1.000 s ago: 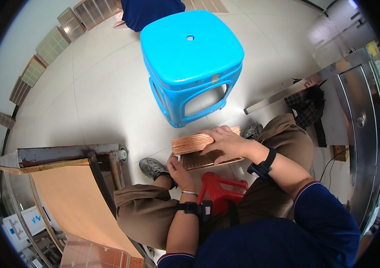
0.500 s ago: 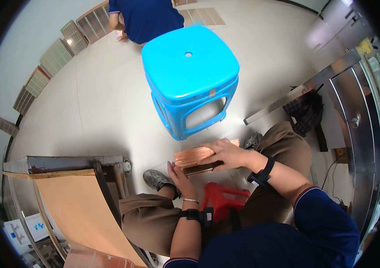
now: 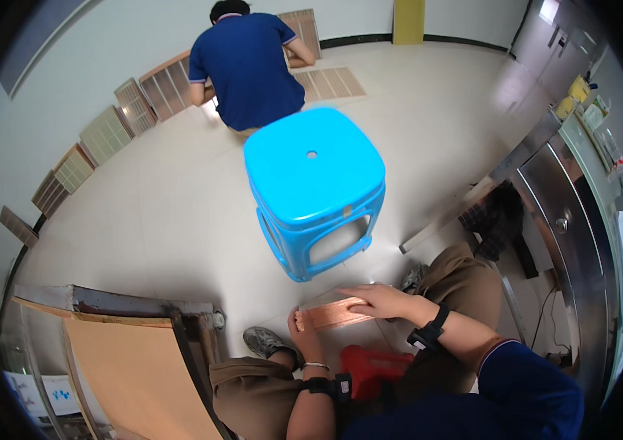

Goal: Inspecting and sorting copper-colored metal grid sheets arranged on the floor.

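Downward from the head camera, both forearms reach toward a bright blue square plastic stool (image 3: 315,169) with a round hole in its seat. The left hand (image 3: 308,339) rises with its wrist nearly straight, fingers curled round the left end of a stack of thin copper-coloured sheets (image 3: 332,314). The right hand (image 3: 385,301) comes in from the right, palm down, its fingers stretched over the stack's right end with the thumb on the near side, so both hands grasp it.

The stack sits just on the wearer's side of the blue stool; whether anything supports it from beneath cannot be told. Its long axis runs crosswise to the wearer, the right end angled slightly farther away, and a broad, lined face shows upward. Nearer the wearer than the stack, relative to the stool, is a red plastic stool (image 3: 374,367).

Each wrist wears a black strap; the left strap (image 3: 324,387) bears a small pale label (image 3: 344,386), its marks too small to read. Left of the blue stool and closer to the wearer, a white sheet (image 3: 61,394) shows blue shapes. Beyond the stool, a person in a navy shirt (image 3: 249,70) crouches, back turned.
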### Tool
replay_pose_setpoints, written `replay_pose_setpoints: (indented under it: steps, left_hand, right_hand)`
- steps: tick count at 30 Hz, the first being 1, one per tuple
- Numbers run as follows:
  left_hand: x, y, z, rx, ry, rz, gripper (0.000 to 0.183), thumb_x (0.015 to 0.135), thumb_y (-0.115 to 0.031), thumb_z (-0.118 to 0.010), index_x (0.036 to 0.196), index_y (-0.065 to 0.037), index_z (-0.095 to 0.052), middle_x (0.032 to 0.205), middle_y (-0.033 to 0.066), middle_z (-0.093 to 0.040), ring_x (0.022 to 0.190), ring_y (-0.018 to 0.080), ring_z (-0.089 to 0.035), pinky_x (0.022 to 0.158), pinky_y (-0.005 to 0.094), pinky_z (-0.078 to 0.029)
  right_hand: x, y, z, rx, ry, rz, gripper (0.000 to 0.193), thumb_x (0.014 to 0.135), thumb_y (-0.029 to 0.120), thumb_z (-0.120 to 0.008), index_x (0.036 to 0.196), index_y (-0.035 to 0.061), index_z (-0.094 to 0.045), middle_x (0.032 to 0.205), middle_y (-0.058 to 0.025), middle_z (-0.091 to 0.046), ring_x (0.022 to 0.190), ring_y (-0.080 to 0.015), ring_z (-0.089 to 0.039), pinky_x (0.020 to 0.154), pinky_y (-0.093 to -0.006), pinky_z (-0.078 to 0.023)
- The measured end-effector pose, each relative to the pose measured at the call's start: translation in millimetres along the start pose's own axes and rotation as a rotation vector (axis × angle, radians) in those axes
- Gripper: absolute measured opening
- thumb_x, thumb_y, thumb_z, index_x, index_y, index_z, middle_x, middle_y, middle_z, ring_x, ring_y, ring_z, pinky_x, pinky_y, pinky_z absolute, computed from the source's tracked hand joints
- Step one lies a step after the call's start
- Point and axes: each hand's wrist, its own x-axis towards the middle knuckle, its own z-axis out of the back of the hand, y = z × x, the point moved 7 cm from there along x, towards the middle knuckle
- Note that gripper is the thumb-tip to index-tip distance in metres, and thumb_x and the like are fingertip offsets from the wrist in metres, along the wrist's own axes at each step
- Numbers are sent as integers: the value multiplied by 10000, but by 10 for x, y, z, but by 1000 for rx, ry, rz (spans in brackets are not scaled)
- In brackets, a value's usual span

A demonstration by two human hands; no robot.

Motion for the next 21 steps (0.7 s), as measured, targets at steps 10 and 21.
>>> replay_pose_setpoints:
  steps: [10,21]
  left_hand:
    - [4,3,24,21,-7,-2,366,898,-255,-588,1155,-3,-522,1080,90,-550,980,179,-512,865,297,-421]
    - [-58,9,2,19,-7,14,345,891,-223,-594,1148,-3,-523,1089,100,-551,991,188,-512,872,303,-418]
  right_hand:
    - [290,-869,738,980,-516,-478,356,936,115,-438,1271,-4,-443,1144,-108,-568,948,-180,-610,783,-298,-508]
    - [812,-509,404,1729,-562,-337,181,844,-54,-433,945,96,-444,998,-35,-555,1018,-174,-560,914,-363,-479]
